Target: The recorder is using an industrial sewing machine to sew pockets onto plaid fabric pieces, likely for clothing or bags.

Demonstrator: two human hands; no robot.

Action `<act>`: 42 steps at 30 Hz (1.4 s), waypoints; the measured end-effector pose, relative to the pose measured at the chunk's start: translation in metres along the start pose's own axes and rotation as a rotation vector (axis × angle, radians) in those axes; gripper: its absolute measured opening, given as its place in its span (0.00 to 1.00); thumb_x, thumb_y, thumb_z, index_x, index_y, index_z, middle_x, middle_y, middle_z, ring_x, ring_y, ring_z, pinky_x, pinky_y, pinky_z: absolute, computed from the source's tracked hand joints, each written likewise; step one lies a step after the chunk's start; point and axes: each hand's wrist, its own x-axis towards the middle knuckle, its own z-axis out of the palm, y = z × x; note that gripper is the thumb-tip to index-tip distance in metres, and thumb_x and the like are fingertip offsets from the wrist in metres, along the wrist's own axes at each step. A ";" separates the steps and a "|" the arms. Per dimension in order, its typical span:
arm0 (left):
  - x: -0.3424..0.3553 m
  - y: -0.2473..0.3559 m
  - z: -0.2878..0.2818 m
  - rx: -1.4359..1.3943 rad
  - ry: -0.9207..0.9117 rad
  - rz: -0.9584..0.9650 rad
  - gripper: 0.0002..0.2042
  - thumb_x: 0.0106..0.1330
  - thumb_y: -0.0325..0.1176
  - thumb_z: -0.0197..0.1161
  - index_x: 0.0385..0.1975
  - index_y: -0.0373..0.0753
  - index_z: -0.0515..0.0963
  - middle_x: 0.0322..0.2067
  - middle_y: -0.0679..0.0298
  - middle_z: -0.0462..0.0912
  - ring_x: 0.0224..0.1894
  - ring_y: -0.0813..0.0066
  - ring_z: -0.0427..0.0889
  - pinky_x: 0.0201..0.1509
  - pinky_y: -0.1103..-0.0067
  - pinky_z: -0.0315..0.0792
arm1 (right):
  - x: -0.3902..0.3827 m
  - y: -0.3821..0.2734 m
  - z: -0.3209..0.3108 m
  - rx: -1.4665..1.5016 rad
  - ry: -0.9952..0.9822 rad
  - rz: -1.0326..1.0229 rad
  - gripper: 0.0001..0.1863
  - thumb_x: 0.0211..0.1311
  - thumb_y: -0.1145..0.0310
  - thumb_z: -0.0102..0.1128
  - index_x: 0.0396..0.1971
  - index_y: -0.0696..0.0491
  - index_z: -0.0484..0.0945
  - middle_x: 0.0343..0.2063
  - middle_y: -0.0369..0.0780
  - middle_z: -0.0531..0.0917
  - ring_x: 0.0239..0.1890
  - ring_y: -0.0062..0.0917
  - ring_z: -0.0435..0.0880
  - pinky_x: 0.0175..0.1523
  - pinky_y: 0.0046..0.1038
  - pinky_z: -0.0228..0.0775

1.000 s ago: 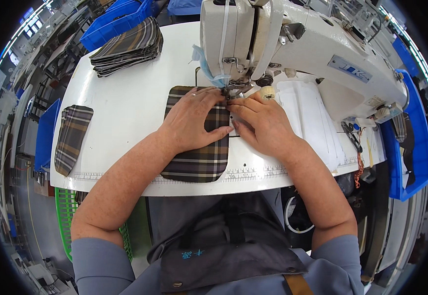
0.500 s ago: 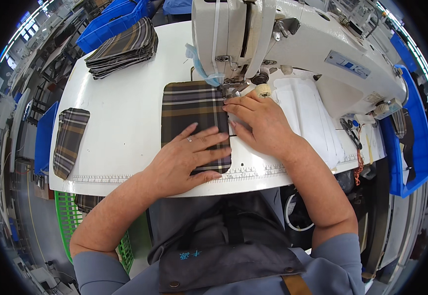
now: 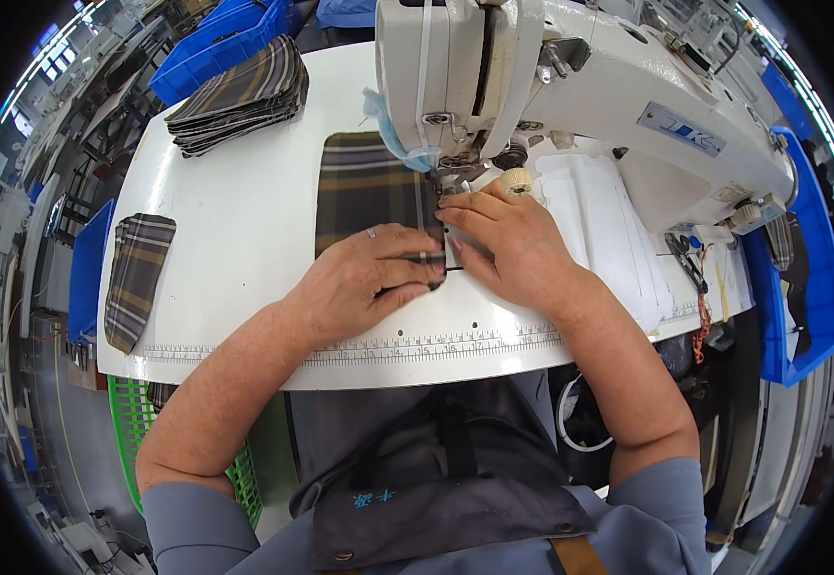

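A plaid fabric piece (image 3: 369,182) lies under the needle area of a white sewing machine (image 3: 590,86). My left hand (image 3: 350,283) rests on its near end, fingers slightly bent and apart, partly blurred. My right hand (image 3: 513,249) sits just right of the presser foot (image 3: 451,182), fingertips on the fabric's right edge and thumb apart, open. A light-blue strip (image 3: 393,139) hangs beside the needle bar. At the far left of the white tabletop (image 3: 235,211) lies another plaid piece (image 3: 137,278); behind it is a thick stack of plaid pieces (image 3: 235,96).
Blue bins stand behind (image 3: 177,77), left (image 3: 81,278) and right (image 3: 815,326). White sheets (image 3: 594,220), scissors (image 3: 690,264) and an orange cord (image 3: 700,335) lie at the right. A green basket (image 3: 129,431) is below the table's curved front edge with its printed ruler.
My left hand came back toward me from beside the presser foot, then shifted slightly up and right. The fabric piece moved away from me under the machine. My right hand stayed nearly still.
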 end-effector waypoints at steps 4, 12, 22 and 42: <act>0.008 -0.006 -0.001 0.014 0.008 -0.005 0.13 0.62 0.28 0.69 0.47 0.39 0.86 0.57 0.62 0.82 0.59 0.60 0.80 0.62 0.67 0.77 | 0.000 -0.001 0.001 -0.003 0.003 0.004 0.16 0.55 0.71 0.65 0.46 0.56 0.83 0.49 0.39 0.85 0.50 0.35 0.81 0.54 0.36 0.75; 0.023 -0.019 -0.002 0.019 0.037 -0.038 0.12 0.64 0.27 0.68 0.47 0.39 0.87 0.55 0.61 0.83 0.56 0.59 0.82 0.59 0.68 0.79 | 0.001 0.002 0.003 -0.031 0.052 0.004 0.14 0.55 0.70 0.65 0.42 0.55 0.85 0.45 0.36 0.86 0.47 0.33 0.82 0.51 0.34 0.79; 0.037 -0.042 -0.008 0.077 0.086 0.007 0.12 0.63 0.25 0.69 0.46 0.38 0.88 0.52 0.59 0.85 0.54 0.61 0.84 0.58 0.69 0.80 | 0.002 0.002 0.003 -0.062 0.024 0.012 0.15 0.58 0.67 0.65 0.45 0.55 0.85 0.46 0.36 0.85 0.49 0.33 0.80 0.50 0.35 0.77; 0.045 -0.029 -0.002 0.275 0.142 -0.018 0.09 0.62 0.26 0.68 0.41 0.34 0.87 0.45 0.57 0.85 0.48 0.59 0.84 0.54 0.68 0.79 | 0.000 -0.002 0.003 -0.100 0.039 0.039 0.17 0.61 0.63 0.65 0.48 0.54 0.84 0.48 0.37 0.85 0.50 0.33 0.80 0.52 0.36 0.75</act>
